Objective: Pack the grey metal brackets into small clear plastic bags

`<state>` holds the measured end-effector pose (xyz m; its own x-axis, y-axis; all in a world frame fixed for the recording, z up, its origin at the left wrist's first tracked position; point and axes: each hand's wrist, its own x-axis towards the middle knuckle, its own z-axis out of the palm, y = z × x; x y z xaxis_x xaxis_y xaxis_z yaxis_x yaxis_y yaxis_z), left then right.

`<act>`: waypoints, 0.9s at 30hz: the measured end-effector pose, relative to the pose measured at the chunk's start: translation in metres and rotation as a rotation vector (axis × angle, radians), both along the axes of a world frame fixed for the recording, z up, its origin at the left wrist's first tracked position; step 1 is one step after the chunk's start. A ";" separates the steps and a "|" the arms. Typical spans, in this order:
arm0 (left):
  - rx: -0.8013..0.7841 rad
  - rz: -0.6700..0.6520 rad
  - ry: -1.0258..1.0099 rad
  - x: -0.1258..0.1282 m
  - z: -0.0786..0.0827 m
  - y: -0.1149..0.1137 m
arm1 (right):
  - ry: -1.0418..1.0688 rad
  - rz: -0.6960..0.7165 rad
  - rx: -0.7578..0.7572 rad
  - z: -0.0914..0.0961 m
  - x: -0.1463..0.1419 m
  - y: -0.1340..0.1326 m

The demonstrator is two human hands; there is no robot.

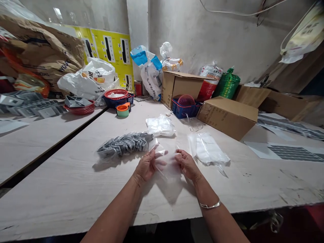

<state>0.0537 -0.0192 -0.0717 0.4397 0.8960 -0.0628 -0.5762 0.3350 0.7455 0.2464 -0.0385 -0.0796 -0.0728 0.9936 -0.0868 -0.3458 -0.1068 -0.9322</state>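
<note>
A clear plastic bag (168,160) is stretched between my two hands, just above the table. My left hand (147,165) grips its left side, with the fingers showing through the film. On the other side, my right hand (186,163) pinches the bag's right edge. Left of the bag lies a row of grey parts wrapped in clear plastic (124,146). Behind it sits a packet of small clear bags (160,125). A flat stack of clear plastic bags (210,148) lies just right of my right hand.
Cardboard boxes (227,116) and a blue basket (183,110) stand at the back. Rolls of tape (123,110) sit near a red basket (116,93). Grey metal-looking parts (37,106) are piled at the left, beyond a dark table gap (63,141). Printed sheets (291,152) lie at right.
</note>
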 end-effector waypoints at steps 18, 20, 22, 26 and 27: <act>0.058 -0.100 0.329 0.005 -0.007 -0.010 | 0.176 -0.278 0.057 -0.004 0.009 0.012; 0.078 -0.129 0.256 0.001 -0.003 -0.010 | 0.249 -0.219 0.059 0.000 0.012 0.010; 0.069 -0.128 0.145 -0.005 0.000 -0.009 | 0.267 -0.198 0.083 0.002 0.015 0.009; -0.004 -0.087 -0.058 -0.011 0.003 -0.007 | 0.001 -0.205 0.222 -0.005 0.019 0.009; -0.022 -0.092 -0.083 -0.012 0.002 -0.006 | -0.104 -0.211 0.290 -0.008 0.019 0.010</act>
<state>0.0418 -0.0256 -0.0693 0.5249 0.8501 -0.0422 -0.6012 0.4053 0.6887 0.2650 -0.0285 -0.0873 0.1303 0.9703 0.2039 -0.2338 0.2299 -0.9447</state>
